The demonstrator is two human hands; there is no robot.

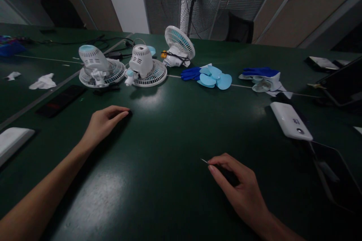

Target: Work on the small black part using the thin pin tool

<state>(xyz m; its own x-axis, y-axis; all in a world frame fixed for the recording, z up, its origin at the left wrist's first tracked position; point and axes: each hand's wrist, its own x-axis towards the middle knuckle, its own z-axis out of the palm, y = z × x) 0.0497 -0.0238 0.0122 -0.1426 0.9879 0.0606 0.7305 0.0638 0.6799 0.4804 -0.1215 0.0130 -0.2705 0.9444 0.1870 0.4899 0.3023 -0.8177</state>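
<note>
My left hand [105, 122] rests low over the table, thumb and fingers pinched on a small black piece [129, 112] whose kind I cannot make out. Lower right, my right hand [239, 186] is closed around a thin tool with a slim metal tip [204, 161] pointing left; the fingers hide most of its handle. Beyond the left hand, two white fan heads [94, 60] [141, 62] lie face down on their grilles. Farther back, a third small fan [179, 47] sits tilted, its dark cord bundled. Light blue fan blades [215, 77] lie apart from them.
Blue-and-white gloves [260, 73] lie at the back right. A white device [291, 120] and a dark tablet [336, 173] are on the right. At left are a black phone [60, 100], crumpled tissue [43, 81] and a white box [14, 141]. Cables [93, 41] cross the far table.
</note>
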